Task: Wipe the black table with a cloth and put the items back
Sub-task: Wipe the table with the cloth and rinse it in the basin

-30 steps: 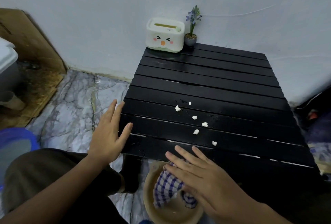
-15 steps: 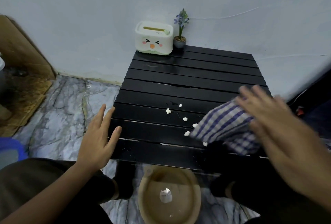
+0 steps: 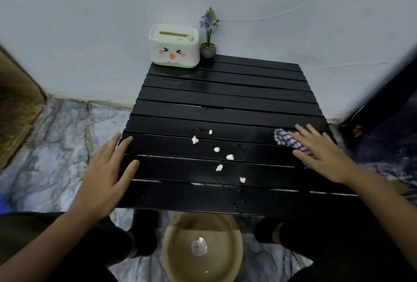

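On the right edge of the black table (image 3: 225, 92), the right hand (image 3: 325, 153) is lying flat with its fingers spread, pressing a blue and white checked cloth (image 3: 286, 139) onto the slats. Most of the cloth is lying hidden beneath the palm, and only a bunched end is showing at the fingertips, pointing toward the middle of the table. The hand is not gripping the cloth; it is pinning it down with an open palm.

At the near left corner, the left hand (image 3: 108, 173) is resting open and holding nothing, its fingers reaching over the table's left edge onto the slats.

Between the 2 hands, 6 small white crumbs (image 3: 230, 157) are lying in a loose diagonal line running from the middle of the table toward the near edge. Small water drops are glistening around them.

At the far left corner, against the pale wall, a white tissue box (image 3: 173, 47) with a cartoon face is standing on the table. Just to its right, a small grey pot with a purple flower (image 3: 208, 33) is standing upright beside it.

Below the near edge, a tan basin (image 3: 203, 250) is sitting on the marble floor between the person's knees, with a bright reflection showing in its bottom.
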